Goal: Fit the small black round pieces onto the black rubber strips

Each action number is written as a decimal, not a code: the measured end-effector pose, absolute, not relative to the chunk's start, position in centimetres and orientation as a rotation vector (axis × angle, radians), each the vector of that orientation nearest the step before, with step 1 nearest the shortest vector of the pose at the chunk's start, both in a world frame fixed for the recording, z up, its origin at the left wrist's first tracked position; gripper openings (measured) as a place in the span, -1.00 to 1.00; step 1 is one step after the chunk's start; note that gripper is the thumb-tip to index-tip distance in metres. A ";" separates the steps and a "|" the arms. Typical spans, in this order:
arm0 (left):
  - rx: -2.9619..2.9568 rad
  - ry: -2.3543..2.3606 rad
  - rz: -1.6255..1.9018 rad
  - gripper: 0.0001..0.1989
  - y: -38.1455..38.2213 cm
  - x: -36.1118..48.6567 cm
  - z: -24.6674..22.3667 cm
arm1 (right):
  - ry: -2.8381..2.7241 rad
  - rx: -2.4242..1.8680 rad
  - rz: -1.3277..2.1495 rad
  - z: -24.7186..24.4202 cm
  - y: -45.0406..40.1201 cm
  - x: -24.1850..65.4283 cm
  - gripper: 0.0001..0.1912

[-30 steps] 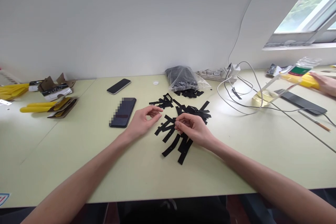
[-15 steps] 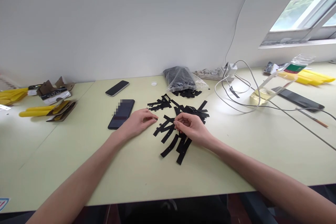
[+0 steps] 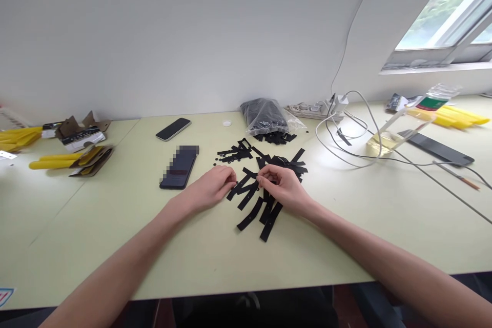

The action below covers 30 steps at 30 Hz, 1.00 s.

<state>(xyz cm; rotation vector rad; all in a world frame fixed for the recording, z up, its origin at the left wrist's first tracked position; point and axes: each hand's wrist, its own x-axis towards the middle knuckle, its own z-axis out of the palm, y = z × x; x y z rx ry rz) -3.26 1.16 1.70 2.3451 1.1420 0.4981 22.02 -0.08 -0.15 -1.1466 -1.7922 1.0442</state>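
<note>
Black strips (image 3: 249,214) lie spread over the pale green table (image 3: 207,261). My left hand (image 3: 216,184) is at the left edge of these strips, its fingers pinched together; whatever they hold is hidden. Over the middle of the pile is my right hand (image 3: 280,182), thumb and fingertips closed beside a black strip, with their contents too small to make out. Small black discs (image 3: 216,164) sit just behind my left hand. Behind them is a smaller group of black pieces (image 3: 239,151).
A clear bag of black pieces (image 3: 265,117) stands at the back. Two phones (image 3: 180,166) (image 3: 173,129) lie to the left, beyond them yellow-handled items (image 3: 57,161). On the right are a power strip (image 3: 307,110), cables, a cut bottle with yellow liquid (image 3: 384,142) and a brush (image 3: 457,175).
My left hand has moved a little right and toward me, to the strips, uncovering small discs behind it. My right hand has barely moved. The view has shifted slightly.
</note>
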 end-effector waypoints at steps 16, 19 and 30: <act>2.235 0.982 0.769 -0.80 -0.6 -0.4 1.0 | -1.949 -1.010 1.174 0.1 -1.0 21.9 -0.73; 2.243 0.976 0.776 -0.76 -0.5 -0.5 0.8 | -1.975 -1.016 1.153 0.3 -0.9 22.1 -0.74; 2.167 0.950 0.872 -0.78 -0.3 -0.6 1.3 | -1.924 -1.006 1.166 0.6 -1.2 21.7 -0.80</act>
